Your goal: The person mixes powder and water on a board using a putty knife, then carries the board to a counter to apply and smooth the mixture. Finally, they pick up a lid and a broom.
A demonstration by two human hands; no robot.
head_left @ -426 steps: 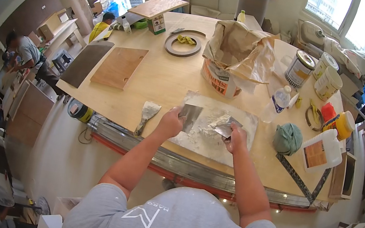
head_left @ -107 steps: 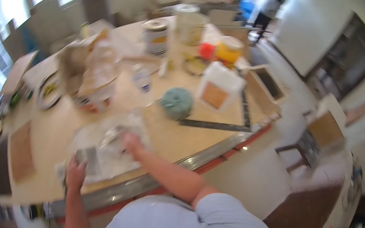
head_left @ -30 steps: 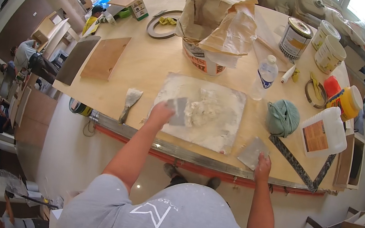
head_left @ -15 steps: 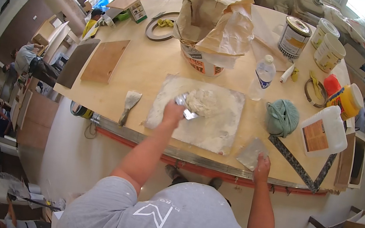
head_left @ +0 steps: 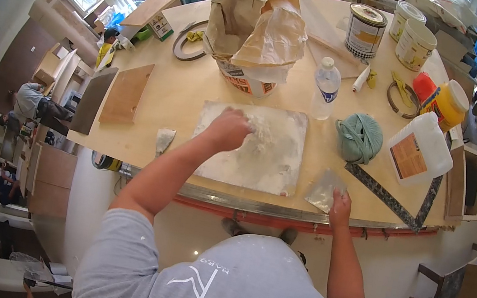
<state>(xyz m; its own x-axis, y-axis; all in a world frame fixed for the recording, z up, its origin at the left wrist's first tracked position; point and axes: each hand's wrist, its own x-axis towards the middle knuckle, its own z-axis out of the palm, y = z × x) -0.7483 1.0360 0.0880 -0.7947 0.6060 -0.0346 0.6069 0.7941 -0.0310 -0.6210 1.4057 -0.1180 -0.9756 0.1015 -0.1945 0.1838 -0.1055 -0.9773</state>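
Note:
My left hand (head_left: pixel 230 130) is closed above the left part of the powdery board (head_left: pixel 204 165), at the edge of a pale lump of powder or paste (head_left: pixel 264 140). What it grips is hidden beneath the fingers. At the table's front edge, right of the board, my right hand (head_left: pixel 340 209) holds a flat metal scraper plate (head_left: pixel 324 190). A putty knife (head_left: pixel 164 140) lies left of the board, partly covered by my left forearm. Behind the board stands a bucket (head_left: pixel 246 82) with an open paper bag (head_left: pixel 270 34) in it.
A water bottle (head_left: pixel 325 91), teal twine ball (head_left: pixel 358 137), white jug (head_left: pixel 418 151) and dark angled strip (head_left: pixel 385 197) lie to the right. Paint cans (head_left: pixel 364 32) stand at the back right. A wood panel (head_left: pixel 126 92) lies at left. Co-workers (head_left: pixel 32 100) are far left.
My left hand has moved slightly up and turned over the lump; the silvery metal tool seen in it earlier is now hidden. The whole view has shifted a little, and my right hand still holds the plate.

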